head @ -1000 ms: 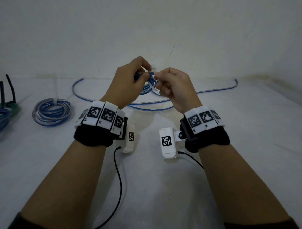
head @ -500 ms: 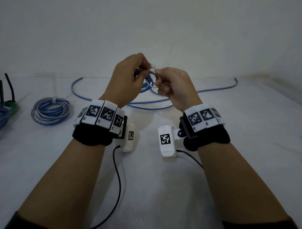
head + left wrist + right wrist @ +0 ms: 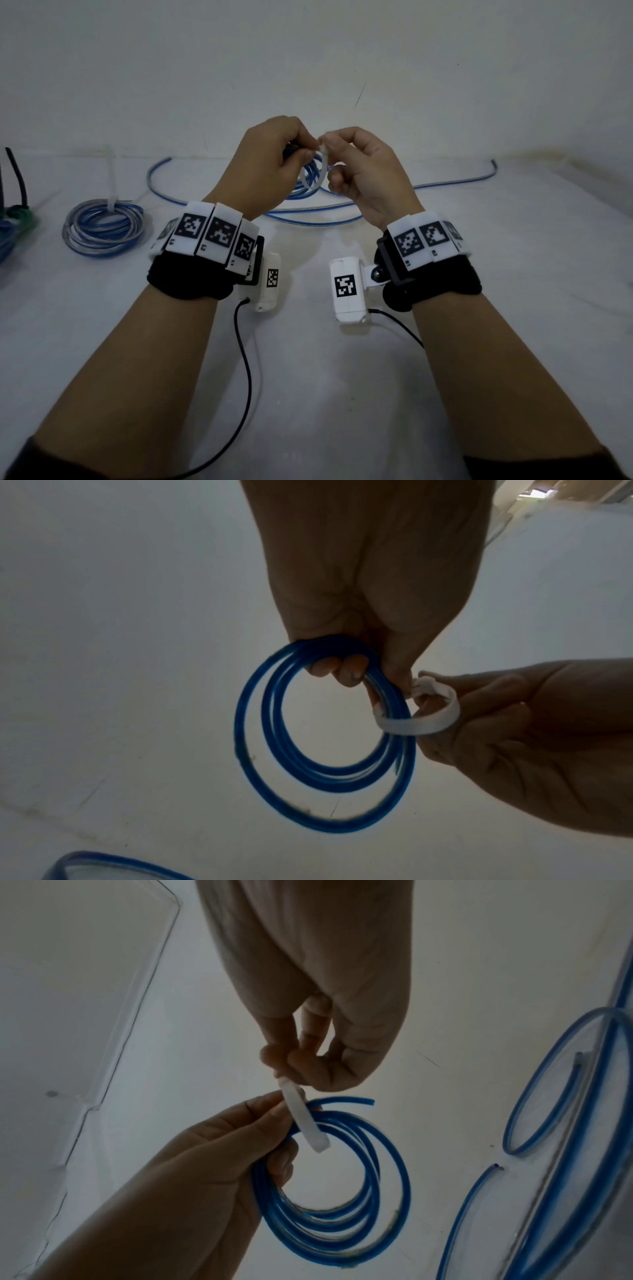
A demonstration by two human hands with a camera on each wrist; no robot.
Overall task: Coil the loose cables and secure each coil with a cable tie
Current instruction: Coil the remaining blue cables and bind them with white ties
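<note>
My left hand grips a small coil of blue cable raised above the white table, its fingers curled through the loops. A white cable tie is looped around one side of the coil. My right hand pinches the tie's ends between thumb and fingertips, right against the left thumb. The tie's loop is still wide and loose around the strands.
A loose blue cable trails across the table behind my hands to the far right. A tied blue coil lies at left, with more bundled cables at the far left edge. A white wall stands close behind.
The hands have turned slightly and the tie now shows as a wider open loop hanging around the coil; the right hand has shifted its pinch at the tie's ends.
</note>
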